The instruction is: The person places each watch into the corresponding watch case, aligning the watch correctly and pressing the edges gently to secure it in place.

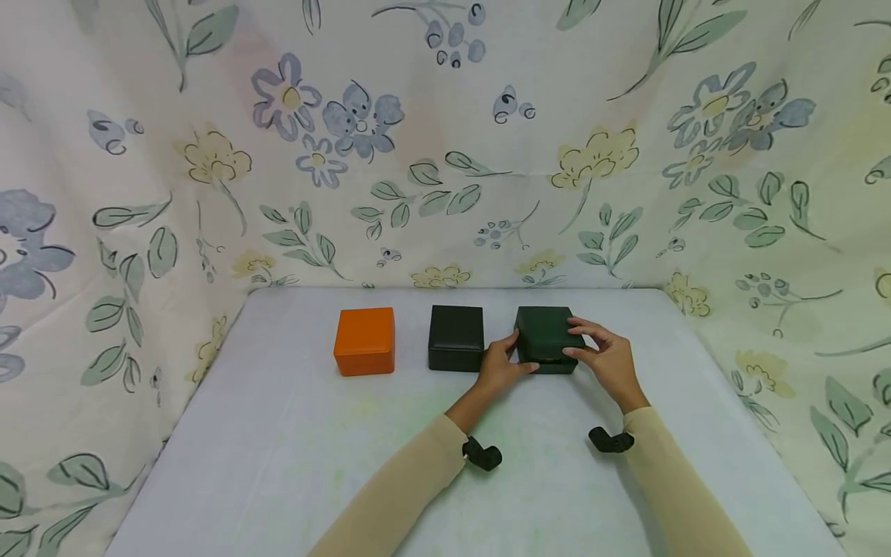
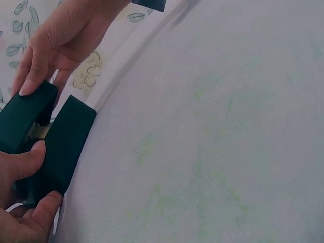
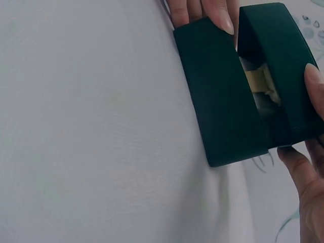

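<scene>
A dark green hinged box (image 1: 544, 333) sits on the table at the right end of a row of boxes. Its lid (image 3: 281, 61) is partly raised from the base (image 3: 217, 96). Through the gap shows something pale yellow (image 3: 258, 81), too little of it to name. My left hand (image 1: 500, 365) grips the base at its left front corner, with the thumb (image 2: 33, 159) along the front. On the opposite side, my right hand (image 1: 611, 362) pinches the lid by its right edge.
Left of the green box stands a black box (image 1: 455, 338), close to my left hand. Farther left is an orange box (image 1: 365, 342). Both have their lids down. A white cloth covers the table (image 1: 278, 449), and a floral curtain (image 1: 445, 116) hangs behind it.
</scene>
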`<state>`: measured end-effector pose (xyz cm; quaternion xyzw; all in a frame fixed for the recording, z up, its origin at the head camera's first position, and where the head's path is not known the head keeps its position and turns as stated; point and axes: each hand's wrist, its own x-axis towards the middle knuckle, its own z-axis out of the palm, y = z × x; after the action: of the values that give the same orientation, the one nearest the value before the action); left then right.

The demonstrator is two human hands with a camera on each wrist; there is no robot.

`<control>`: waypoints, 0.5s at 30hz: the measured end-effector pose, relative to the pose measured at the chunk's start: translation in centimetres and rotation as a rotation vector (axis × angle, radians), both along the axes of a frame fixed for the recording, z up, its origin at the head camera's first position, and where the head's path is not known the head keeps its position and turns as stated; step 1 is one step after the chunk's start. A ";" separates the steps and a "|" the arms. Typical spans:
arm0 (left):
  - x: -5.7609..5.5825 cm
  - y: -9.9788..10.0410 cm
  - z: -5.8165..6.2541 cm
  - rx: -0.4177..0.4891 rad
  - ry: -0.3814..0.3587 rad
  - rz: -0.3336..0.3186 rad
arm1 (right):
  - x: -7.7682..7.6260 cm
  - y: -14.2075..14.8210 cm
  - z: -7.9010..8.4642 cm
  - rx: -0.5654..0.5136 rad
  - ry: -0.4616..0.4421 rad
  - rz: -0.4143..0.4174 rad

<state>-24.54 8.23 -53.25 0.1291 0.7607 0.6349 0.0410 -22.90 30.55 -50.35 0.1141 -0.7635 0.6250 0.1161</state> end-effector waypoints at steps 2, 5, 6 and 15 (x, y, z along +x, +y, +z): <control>0.0 0.0 -0.1 0.002 0.003 0.002 | 0.1 0.0 -0.1 0.005 0.005 0.002; -0.1 0.0 -0.2 -0.002 0.004 0.000 | 0.3 -0.1 -0.2 0.012 0.008 0.008; -0.1 0.0 -0.2 -0.005 0.004 -0.002 | 0.4 -0.1 -0.2 0.014 0.006 0.010; 0.1 -0.1 -0.2 -0.015 0.011 -0.017 | 1.2 -0.5 0.3 0.054 0.016 0.035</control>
<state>-24.49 8.11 -53.42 0.1388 0.7645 0.6281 0.0432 -21.73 30.08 -50.01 0.1354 -0.7770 0.6051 0.1081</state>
